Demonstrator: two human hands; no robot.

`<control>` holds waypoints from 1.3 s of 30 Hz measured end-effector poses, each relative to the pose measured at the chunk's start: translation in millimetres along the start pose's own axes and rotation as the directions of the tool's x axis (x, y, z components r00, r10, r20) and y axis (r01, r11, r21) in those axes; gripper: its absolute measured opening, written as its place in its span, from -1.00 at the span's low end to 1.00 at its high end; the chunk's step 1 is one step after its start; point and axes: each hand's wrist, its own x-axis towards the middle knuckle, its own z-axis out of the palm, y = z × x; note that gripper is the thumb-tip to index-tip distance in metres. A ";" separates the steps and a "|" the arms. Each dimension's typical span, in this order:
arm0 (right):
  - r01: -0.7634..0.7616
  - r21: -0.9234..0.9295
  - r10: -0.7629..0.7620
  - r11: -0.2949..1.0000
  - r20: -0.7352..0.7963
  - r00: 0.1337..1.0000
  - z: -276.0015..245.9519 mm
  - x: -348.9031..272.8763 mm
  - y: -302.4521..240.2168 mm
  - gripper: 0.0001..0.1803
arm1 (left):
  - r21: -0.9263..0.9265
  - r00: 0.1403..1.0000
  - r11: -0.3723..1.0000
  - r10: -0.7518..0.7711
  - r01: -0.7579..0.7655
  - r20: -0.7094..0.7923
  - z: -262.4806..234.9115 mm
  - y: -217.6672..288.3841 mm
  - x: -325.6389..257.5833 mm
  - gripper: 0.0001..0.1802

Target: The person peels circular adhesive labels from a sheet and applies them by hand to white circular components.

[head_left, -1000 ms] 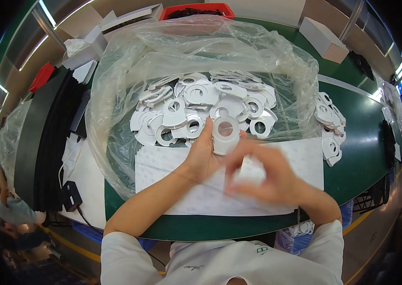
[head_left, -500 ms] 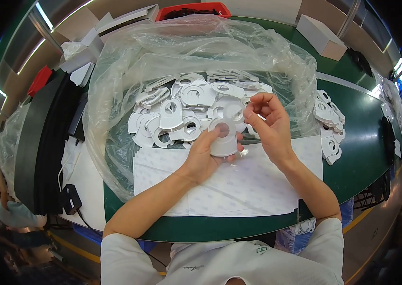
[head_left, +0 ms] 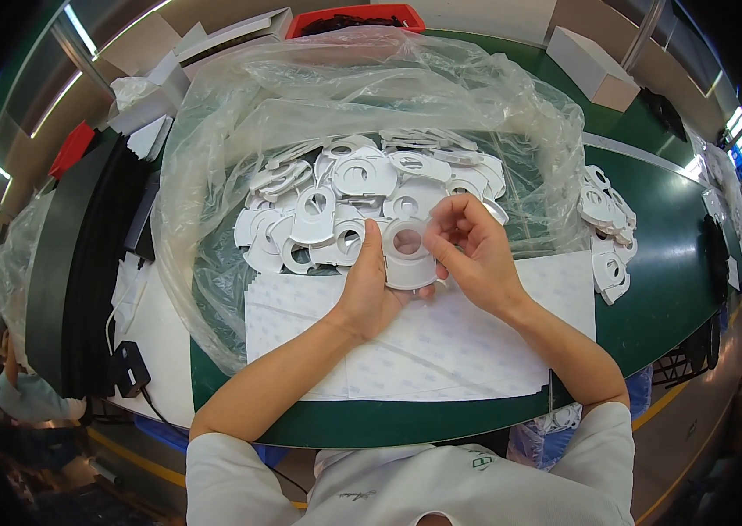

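My left hand point(head_left: 369, 294) holds a flat white plastic part point(head_left: 411, 273) with a round hole, gripped by its edges above the paper sheets. Close to the part's right side is my right hand point(head_left: 474, 254), its thumb and fingers pinched together. A thin translucent film point(head_left: 424, 235) seems to stretch from that pinch over the part's upper edge; its outline is faint. Behind both hands lies a heap of similar white parts point(head_left: 311, 215) inside an opened clear plastic bag point(head_left: 239, 114). White sheets point(head_left: 301, 329) with a pale print lie under my hands.
More white parts point(head_left: 603, 219) are stacked at the right on the green table point(head_left: 665, 254). A red bin point(head_left: 358, 12) and a white box point(head_left: 592, 68) stand at the back. To the left are black panels point(head_left: 68, 272) and a black adapter point(head_left: 131, 368) with a cable.
My right hand has come down and left to the held part, bringing the translucent film over it. My left thumb has shifted off the hole to the part's left edge.
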 end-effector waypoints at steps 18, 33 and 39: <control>0.024 -0.070 -0.024 0.997 -0.001 1.000 -1.0 -0.2 0.9 -0.80 | -0.031 1.000 1.000 -0.007 0.007 0.000 -0.6 0.5 -0.1 -0.29; 0.465 -0.884 -0.709 0.047 0.298 0.639 7.3 -6.9 -1.0 -0.67 | -0.060 0.995 0.998 -0.028 0.023 -0.091 1.3 -0.7 -3.0 -0.35; 0.098 -0.459 -0.156 0.883 -0.088 0.984 -1.4 -2.4 -13.7 -0.75 | -0.031 0.996 0.999 0.009 -0.007 0.087 -9.4 -2.2 -0.2 -0.26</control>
